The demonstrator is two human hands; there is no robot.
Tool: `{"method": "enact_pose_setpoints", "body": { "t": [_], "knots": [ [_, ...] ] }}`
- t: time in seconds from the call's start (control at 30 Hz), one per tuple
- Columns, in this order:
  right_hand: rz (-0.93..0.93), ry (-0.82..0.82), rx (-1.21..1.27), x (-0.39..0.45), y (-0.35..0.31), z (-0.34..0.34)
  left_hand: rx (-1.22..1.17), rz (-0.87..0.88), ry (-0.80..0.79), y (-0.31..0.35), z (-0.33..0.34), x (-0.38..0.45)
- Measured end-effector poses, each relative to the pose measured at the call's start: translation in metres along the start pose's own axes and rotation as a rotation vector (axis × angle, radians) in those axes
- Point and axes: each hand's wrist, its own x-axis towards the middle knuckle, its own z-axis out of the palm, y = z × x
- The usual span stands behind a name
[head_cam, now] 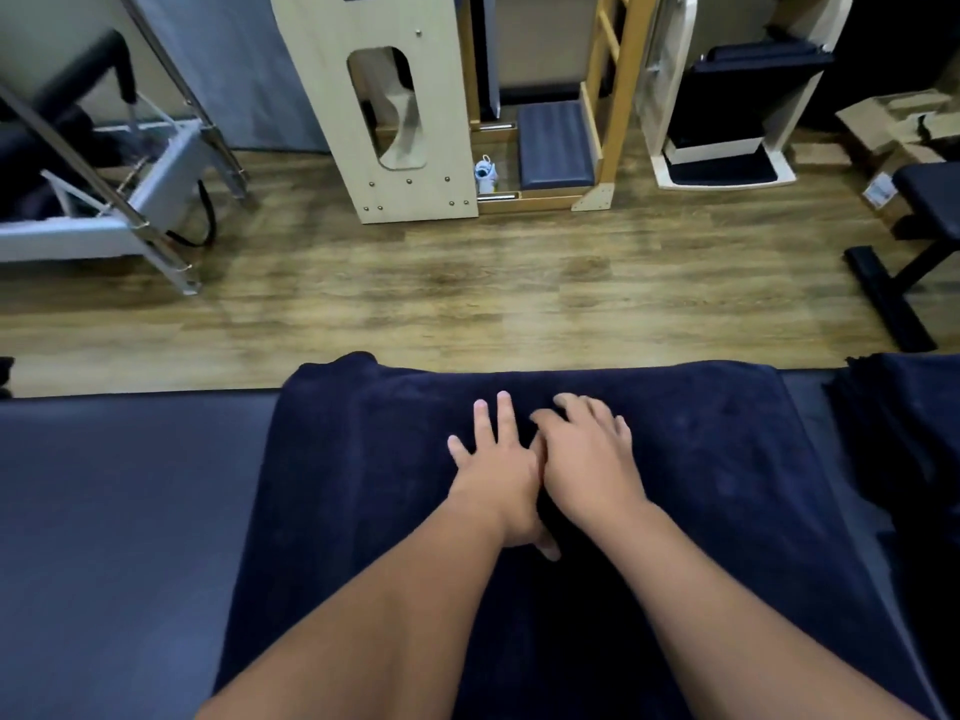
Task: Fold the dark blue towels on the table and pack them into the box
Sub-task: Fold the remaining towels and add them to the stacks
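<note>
A dark blue towel lies spread flat on the padded dark table, reaching its far edge. My left hand rests palm down on the towel's middle with straight, spread fingers. Touching it on the right, my right hand also lies flat on the cloth, fingers relaxed. More dark blue towel fabric is bunched at the table's right edge. No box shows on the table.
Beyond the table is wooden floor. Exercise equipment stands along the back: a metal frame at left, a pale wooden unit in the middle, a black bench at right. Cardboard boxes sit at far right.
</note>
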Motion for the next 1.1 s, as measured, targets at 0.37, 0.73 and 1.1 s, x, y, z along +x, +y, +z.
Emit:
{"method": "enact_pose_setpoints", "body": {
  "t": [0.37,0.73,1.1],
  "knots": [
    [0.097,-0.366,-0.069,0.001,-0.143,0.02,-0.345,-0.415,0.801,-0.19,0.0,-0.066],
    [0.197,-0.486,-0.034,0.015,-0.156,0.02,-1.608,-0.144,0.269,-0.221,-0.036,-0.075],
    [0.179,-0.497,-0.053,0.017,-0.154,0.024,-0.731,-0.303,0.535,-0.197,-0.01,-0.05]
  ]
}}
